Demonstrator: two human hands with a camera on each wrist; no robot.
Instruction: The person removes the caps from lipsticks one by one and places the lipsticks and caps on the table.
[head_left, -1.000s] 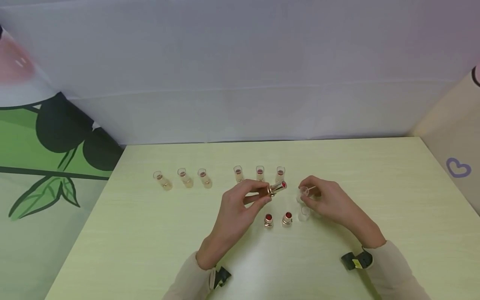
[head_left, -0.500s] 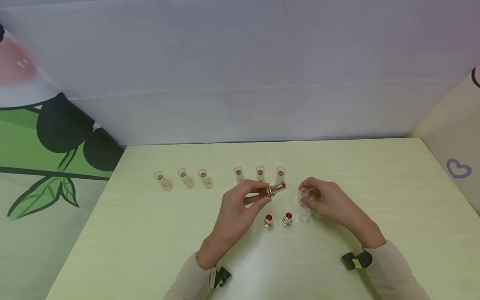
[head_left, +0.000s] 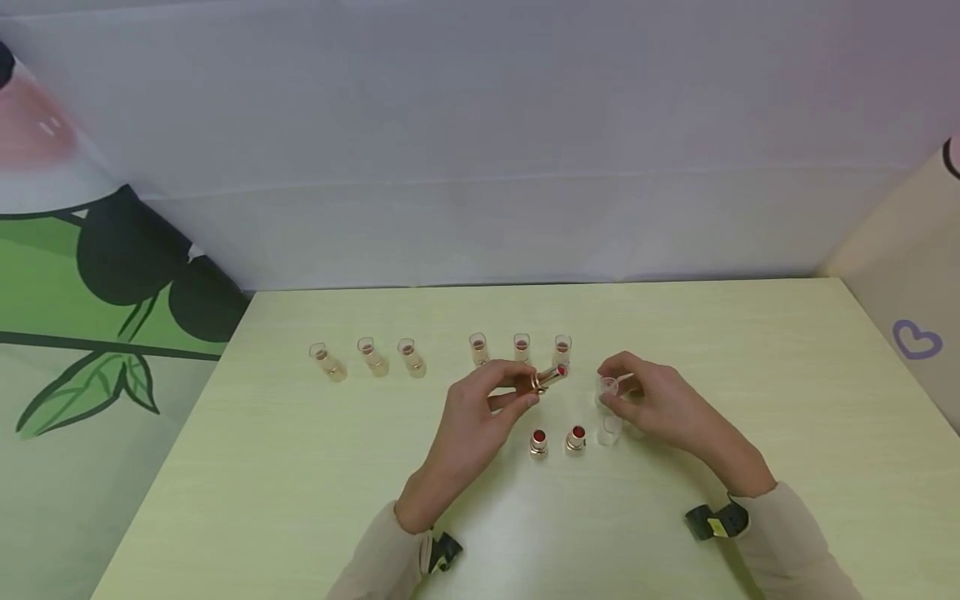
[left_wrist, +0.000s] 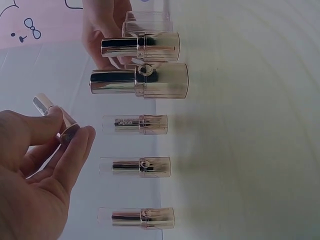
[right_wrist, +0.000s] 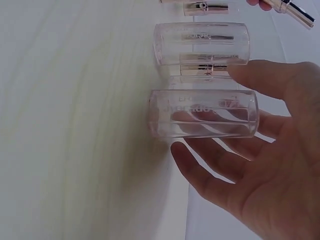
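Pinching the lipstick (head_left: 551,377) close to its base, the thumb and forefinger of the left hand (head_left: 480,408) hold it above the table (head_left: 300,492). It is tilted: its long axis slants upward and toward the person's right, the red end leading and leaning somewhat toward the far edge, the dark round base turned down toward the fingertips. Its tube is slim, straight and polished gold, with a collar near the grip, and a spot of deep red shows at the mouth.

To the right of it, the right hand (head_left: 660,404) has thumb and forefinger curled round a clear cap (head_left: 608,387); its other fingers spread apart in the right wrist view. Two more transparent caps stand just beside that hand, one nearer the camera (right_wrist: 205,134) and one beyond it (right_wrist: 202,43), both upright and bearing faint lettering.

Nearer the person, below the held lipstick, two uncapped lipsticks (head_left: 576,442) stand upright, red centres facing up, gold above a paler base. Farther back, a middle trio of capped lipsticks (head_left: 521,347) stands behind the left fingers, and well to the left is another trio (head_left: 372,357), also under clear covers.
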